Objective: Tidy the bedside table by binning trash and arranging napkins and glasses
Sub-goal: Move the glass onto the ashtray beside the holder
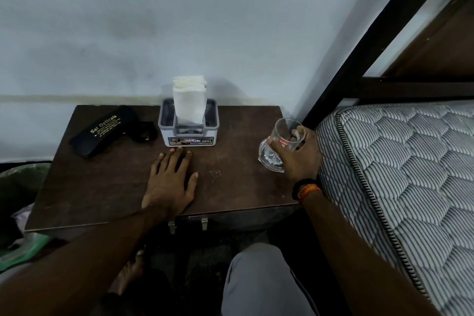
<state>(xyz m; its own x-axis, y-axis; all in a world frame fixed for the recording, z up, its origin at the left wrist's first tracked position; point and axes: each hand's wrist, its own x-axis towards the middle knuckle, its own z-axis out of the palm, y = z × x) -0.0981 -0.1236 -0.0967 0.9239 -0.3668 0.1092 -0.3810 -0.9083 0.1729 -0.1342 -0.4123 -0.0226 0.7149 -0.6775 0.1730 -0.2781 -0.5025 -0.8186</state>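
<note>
While our left hand (171,182) lies flat on the dark brown bedside table (107,187) at the centre of the frame, fingers straight and spread with nothing held, our right hand (298,154) at centre right curls its fingers and thumb round a clear drinking glass (288,134) with a red label. That glass is tilted, its open mouth turned toward the upper left of the frame, and its base sits over or inside a second clear glass (269,159) that stands on the table near the right edge; we cannot tell whether the two touch. Our left fingertips reach just short of a grey and white napkin holder (189,133), which stands at the back of the table, against the wall (154,46), near the middle. White napkins (189,102) stand upright in its central slot, rising well above the rim. Toward the upper left corner of the tabletop lies a black spectacle case (102,131) with gold lettering, set diagonally, and a small dark object (145,131) rests between it and the holder, too dim for us to identify. A dark band and an orange thread (307,190) circle our right wrist. Along the right side of the frame a striped, quilted mattress (400,174) presses close to the table, with a dark bed frame (364,41) rising above it. At lower left a bin lined with a green bag (23,213) stands beside the table.
</note>
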